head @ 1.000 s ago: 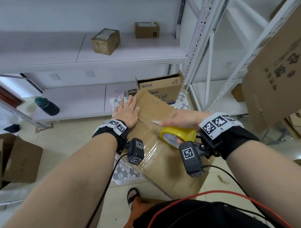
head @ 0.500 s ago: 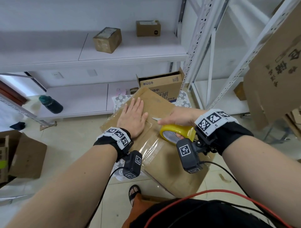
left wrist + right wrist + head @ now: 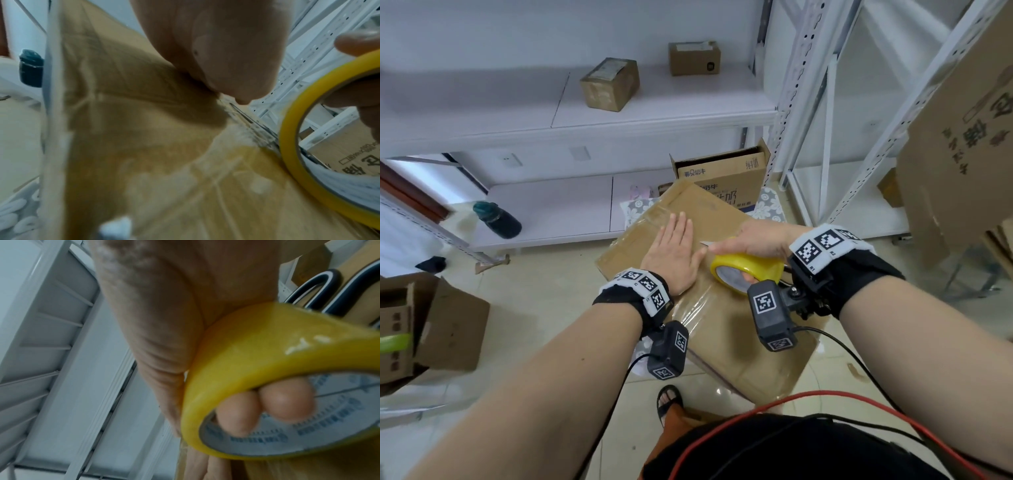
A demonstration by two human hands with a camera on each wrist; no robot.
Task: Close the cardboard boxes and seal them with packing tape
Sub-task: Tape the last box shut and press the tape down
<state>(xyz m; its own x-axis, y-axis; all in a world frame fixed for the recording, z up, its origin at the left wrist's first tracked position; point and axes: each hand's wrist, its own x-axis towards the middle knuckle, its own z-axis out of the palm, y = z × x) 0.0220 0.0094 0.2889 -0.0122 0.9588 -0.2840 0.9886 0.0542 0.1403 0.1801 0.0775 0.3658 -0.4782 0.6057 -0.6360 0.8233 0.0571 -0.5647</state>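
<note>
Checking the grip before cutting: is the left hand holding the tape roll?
No, the left hand lies flat on the cardboard box; the right hand grips the tape roll.

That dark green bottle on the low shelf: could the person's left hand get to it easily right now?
Probably not at once. The left hand lies flat on the cardboard box, pressing the tape down, and the bottle lies well off to the left on the lower shelf. Nothing blocks the path, but the hand would have to leave the box.

Yellow tape roll [image 3: 748, 270] is showing a grey printed core; brown cardboard box [image 3: 722, 329] is gleaming under clear tape; a white-flowered grey cloth [image 3: 633, 210] is peeking out; dark teal bottle [image 3: 498, 219] behind.
</note>
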